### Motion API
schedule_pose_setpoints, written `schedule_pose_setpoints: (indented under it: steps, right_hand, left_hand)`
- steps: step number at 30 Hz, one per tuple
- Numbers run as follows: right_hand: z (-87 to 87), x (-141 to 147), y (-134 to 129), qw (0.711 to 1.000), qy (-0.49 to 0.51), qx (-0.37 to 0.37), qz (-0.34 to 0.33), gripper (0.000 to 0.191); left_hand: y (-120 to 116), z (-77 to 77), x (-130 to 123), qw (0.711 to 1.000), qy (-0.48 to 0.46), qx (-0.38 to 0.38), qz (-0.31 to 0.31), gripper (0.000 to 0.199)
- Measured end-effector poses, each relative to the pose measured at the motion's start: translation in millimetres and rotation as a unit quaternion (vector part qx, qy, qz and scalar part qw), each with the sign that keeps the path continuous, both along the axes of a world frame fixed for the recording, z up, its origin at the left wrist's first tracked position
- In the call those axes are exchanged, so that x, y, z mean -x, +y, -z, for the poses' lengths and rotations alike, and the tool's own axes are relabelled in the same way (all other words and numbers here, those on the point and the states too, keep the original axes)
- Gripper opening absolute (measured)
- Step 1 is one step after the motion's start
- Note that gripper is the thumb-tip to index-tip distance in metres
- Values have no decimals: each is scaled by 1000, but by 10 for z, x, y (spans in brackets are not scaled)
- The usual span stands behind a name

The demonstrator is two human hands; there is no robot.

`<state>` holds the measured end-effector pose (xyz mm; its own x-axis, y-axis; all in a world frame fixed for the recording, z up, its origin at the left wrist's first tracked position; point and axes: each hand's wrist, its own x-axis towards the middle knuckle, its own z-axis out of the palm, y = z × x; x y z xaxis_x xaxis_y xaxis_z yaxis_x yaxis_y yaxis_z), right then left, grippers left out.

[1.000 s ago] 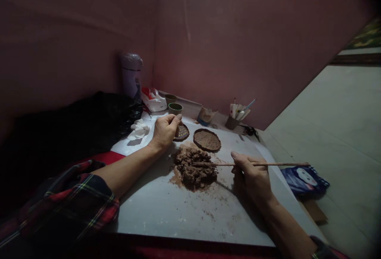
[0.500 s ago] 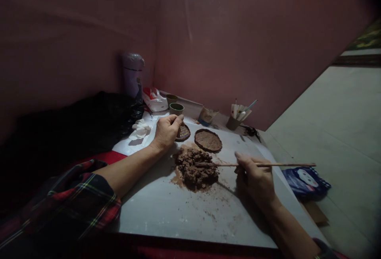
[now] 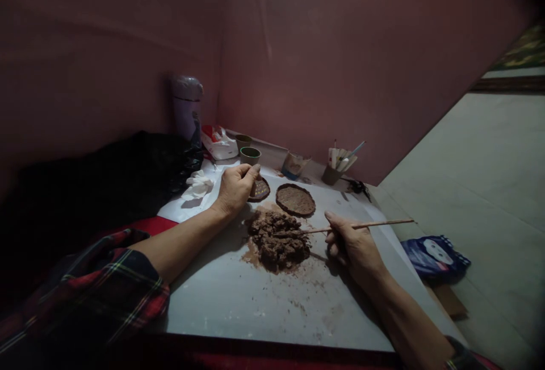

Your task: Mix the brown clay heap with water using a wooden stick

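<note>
"Right hand [image 3: 356, 245], fingers [image 3: 332, 237] clamped on the stick [image 3: 385, 223]!"

"Long axis runs nearly crosswise, tip end at the mound [image 3: 279, 253], just left of those fingers. How deep, I can't tell."

"And the left hand [image 3: 236, 187]?"

"Farther from the mound, past its far left side, pinched together; can't tell if anything's inside. Small dish [image 3: 263, 189] right beside it!"

"Room?"

"Round dish [image 3: 295, 200] crowds the far side; nearer, open counter [image 3: 221, 305] with crumbs [image 3: 298, 305] runs to the front edge."

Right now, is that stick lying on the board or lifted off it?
Lifted off: the right hand grips the stick, its shadow apart on the board.
</note>
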<state>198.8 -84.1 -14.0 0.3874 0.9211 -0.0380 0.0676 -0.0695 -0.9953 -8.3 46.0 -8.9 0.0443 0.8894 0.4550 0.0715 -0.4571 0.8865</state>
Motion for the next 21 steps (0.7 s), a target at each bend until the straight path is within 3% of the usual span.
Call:
schedule_pose_setpoints:
  steps: [21]
  right_hand:
    - [-4, 27, 3, 1000, -17, -7, -11, 47]
  left_hand:
    - [-9, 6, -8, 1000, 3, 3, 13, 36]
